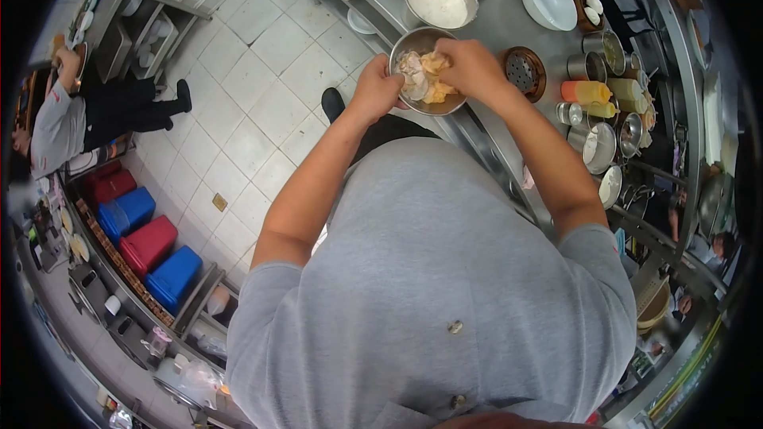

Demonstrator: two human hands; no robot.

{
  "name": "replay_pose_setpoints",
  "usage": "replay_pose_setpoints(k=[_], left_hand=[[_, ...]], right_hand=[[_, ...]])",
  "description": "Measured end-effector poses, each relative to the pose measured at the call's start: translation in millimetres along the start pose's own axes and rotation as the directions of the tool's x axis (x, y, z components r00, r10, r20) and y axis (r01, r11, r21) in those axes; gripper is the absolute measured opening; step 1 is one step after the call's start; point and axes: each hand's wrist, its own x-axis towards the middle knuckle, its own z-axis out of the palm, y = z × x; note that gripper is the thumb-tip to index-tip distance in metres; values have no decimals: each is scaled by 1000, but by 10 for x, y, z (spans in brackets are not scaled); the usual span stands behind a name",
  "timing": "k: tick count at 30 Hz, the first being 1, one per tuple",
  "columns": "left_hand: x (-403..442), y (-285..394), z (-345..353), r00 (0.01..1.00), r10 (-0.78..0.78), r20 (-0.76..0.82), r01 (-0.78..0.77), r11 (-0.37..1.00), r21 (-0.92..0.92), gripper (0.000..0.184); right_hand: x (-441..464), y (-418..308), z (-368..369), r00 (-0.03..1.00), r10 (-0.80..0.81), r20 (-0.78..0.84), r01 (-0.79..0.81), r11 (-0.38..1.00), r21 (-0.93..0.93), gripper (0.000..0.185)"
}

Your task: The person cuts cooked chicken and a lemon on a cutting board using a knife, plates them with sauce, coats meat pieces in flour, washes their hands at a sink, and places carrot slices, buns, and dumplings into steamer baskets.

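Note:
A round metal bowl (424, 34) is in front of me at the counter's edge, holding pale and yellow-coated pieces of food (425, 75) that look like raw chicken. My left hand (377, 89) is closed on the bowl's near-left rim, thumb at the edge. Over the right side of the bowl, my right hand (470, 67) reaches in with its fingers pinched against a yellow-coated piece; the fingertips are partly hidden. Just beyond stands a metal bowl of white flour-like powder (440, 0).
A white bowl (549, 1), a perforated round container (522, 73) and squeeze bottles (586, 93) stand on the steel counter (509, 28). Several small metal pots line its right side. On the left, another person (60, 127) stands near blue and red bins (149, 244).

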Motion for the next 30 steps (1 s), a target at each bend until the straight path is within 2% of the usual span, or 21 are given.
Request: replay_pose_setpoints(k=[1,3,4,6,8,10,12,14,15,17,18,21,22,24,25,27,28,30], left_hand=[[-1,25,-44,1000,6,12,-6,1000,-5,6],[-13,84,-105,1000,8,-17,-8,1000,-16,12],[-21,110,-130,999,7,-34,-8,1000,-22,18],[-8,98,-177,999,22,-24,-23,999,-26,14],[-2,58,-185,999,34,-9,-34,999,-28,10],[-4,34,-188,999,44,-24,-45,998,-32,12],[-12,10,-203,999,37,-36,-39,999,-36,11],[-23,-4,-207,999,29,-46,-31,999,-40,9],[-29,-3,-214,998,29,-63,-32,998,-47,7],[-53,20,-227,996,33,-80,-37,998,-55,6],[-78,53,-229,995,33,-93,-39,998,-57,7],[-114,73,-271,992,37,-122,-46,996,-74,8],[-116,63,-301,990,33,-135,-46,995,-89,9],[-118,11,-387,988,23,-150,-37,995,-91,8],[-129,-27,-429,987,14,-160,-28,996,-90,9],[-111,-111,-458,982,-6,-188,-13,995,-98,9],[-91,-134,-467,978,-16,-210,-4,995,-96,10],[-52,-128,-431,976,-1,-219,-23,994,-109,11]], right_hand=[[10,-2,-73,1000,-10,8,10,1000,-4,27],[24,21,-226,1000,-22,-16,24,980,199,20],[38,28,-310,999,-30,-14,32,980,196,20],[98,56,-493,999,-3,52,-17,925,381,17],[227,134,-661,999,-11,41,-6,918,396,16],[377,186,-821,997,-71,-36,79,879,471,17],[481,59,-993,995,-71,-71,94,912,400,15],[722,94,-1052,991,-108,-76,119,978,174,15],[905,203,-983,991,-108,-77,120,978,173,15],[1277,520,-672,995,-103,-6,103,982,159,29],[1339,574,-573,995,-104,-8,104,982,157,29],[1589,671,-288,976,-121,182,150,977,-150,49],[1649,754,-263,975,-125,185,154,976,-151,49],[1614,616,-327,978,93,184,-59,981,-186,48],[1604,525,-317,977,90,194,-53,980,-190,48],[1594,455,-276,972,231,43,-225,967,-120,45],[1661,500,-183,972,229,44,-222,967,-122,45],[1876,634,66,955,278,106,-243,934,-261,49]])
